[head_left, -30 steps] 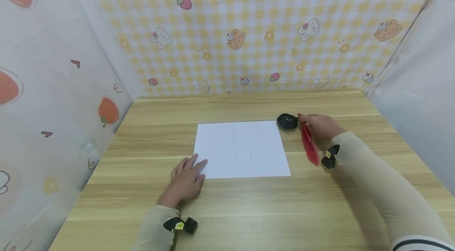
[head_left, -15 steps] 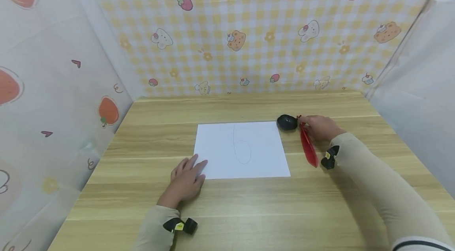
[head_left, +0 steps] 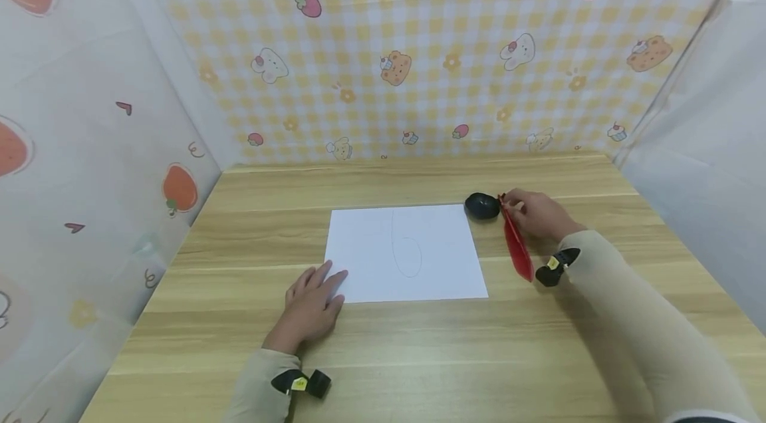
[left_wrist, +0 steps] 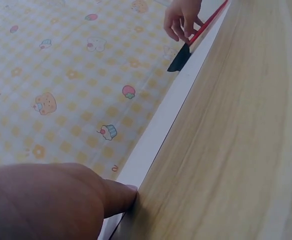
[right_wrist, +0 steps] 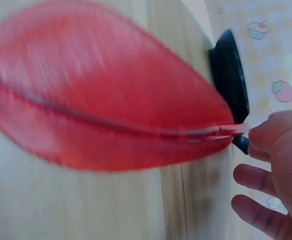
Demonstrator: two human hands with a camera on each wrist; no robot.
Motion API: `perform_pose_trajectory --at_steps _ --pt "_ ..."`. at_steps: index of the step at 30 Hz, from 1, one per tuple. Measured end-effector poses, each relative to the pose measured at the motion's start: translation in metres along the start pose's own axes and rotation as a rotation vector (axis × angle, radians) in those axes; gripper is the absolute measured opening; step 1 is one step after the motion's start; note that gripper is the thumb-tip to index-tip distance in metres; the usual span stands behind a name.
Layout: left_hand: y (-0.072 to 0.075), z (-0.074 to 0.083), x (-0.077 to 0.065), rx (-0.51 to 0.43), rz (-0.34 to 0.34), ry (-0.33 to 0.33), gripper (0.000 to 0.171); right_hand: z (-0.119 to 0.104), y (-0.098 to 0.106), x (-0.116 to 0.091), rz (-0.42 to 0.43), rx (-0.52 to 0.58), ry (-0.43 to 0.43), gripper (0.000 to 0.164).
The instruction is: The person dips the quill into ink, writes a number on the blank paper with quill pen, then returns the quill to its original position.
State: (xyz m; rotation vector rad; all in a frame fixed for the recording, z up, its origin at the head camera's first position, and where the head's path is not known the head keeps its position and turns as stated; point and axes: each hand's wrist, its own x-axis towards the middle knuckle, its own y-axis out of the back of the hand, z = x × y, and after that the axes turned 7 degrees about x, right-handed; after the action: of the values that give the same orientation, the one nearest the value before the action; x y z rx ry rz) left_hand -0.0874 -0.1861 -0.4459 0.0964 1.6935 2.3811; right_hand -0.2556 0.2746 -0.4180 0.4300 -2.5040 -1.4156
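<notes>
A red feather (head_left: 517, 247) slants across the right side of the table, its thin quill end beside a small black rounded dish (head_left: 481, 206) off the paper's far right corner. My right hand (head_left: 538, 213) is at that quill end, with thumb and index finger pinching it; the other fingers (right_wrist: 256, 212) hang free in the right wrist view. The large red vane (right_wrist: 101, 95) fills much of that view. My left hand (head_left: 311, 306) rests flat, fingers spread, on the near left corner of a white paper sheet (head_left: 371, 263). A thin line like a 6 shows on the sheet.
The wooden tabletop (head_left: 419, 356) runs back to a yellow checked cloth (head_left: 335, 104) with cartoon prints. White cloth walls stand at the left (head_left: 90, 143) and right (head_left: 706, 137). Each wrist wears a small black camera.
The right hand's wrist has turned a little, and its fingers look slightly looser at the quill end. The feather has shifted slightly left. My left hand and the sheet hold still.
</notes>
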Motion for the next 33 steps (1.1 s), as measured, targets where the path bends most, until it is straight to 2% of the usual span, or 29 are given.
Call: perform_pose_trajectory --at_steps 5,9,12,16,24,27,29,31,33 --pt "0.001 0.000 -0.001 -0.008 0.017 -0.006 0.045 -0.005 -0.002 -0.008 0.089 0.098 -0.075 0.031" --pt "0.001 -0.001 -0.003 -0.019 0.018 -0.008 0.044 -0.017 -0.003 -0.023 0.147 0.168 -0.130 0.035" --pt "0.000 -0.001 -0.004 -0.032 0.021 -0.008 0.042 -0.029 -0.006 -0.040 0.189 0.228 -0.162 0.038" --pt "0.001 0.000 -0.006 -0.035 0.036 -0.014 0.041 -0.043 -0.010 -0.066 0.260 0.279 -0.164 0.041" --pt "0.001 -0.002 -0.006 -0.020 0.047 -0.018 0.039 -0.065 -0.025 -0.120 0.382 0.285 -0.195 0.041" --pt "-0.002 -0.002 -0.007 -0.040 0.075 -0.018 0.038 -0.070 -0.033 -0.139 0.404 0.260 -0.242 0.041" --pt "-0.004 -0.002 -0.008 -0.054 0.112 -0.020 0.038 -0.071 -0.039 -0.151 0.434 0.228 -0.243 0.039" --pt "-0.004 -0.002 -0.010 -0.064 0.171 -0.011 0.036 -0.073 -0.046 -0.162 0.469 0.179 -0.223 0.037" --pt "-0.003 -0.002 -0.012 -0.044 0.253 0.003 0.034 -0.074 -0.053 -0.168 0.532 0.133 -0.154 0.033"
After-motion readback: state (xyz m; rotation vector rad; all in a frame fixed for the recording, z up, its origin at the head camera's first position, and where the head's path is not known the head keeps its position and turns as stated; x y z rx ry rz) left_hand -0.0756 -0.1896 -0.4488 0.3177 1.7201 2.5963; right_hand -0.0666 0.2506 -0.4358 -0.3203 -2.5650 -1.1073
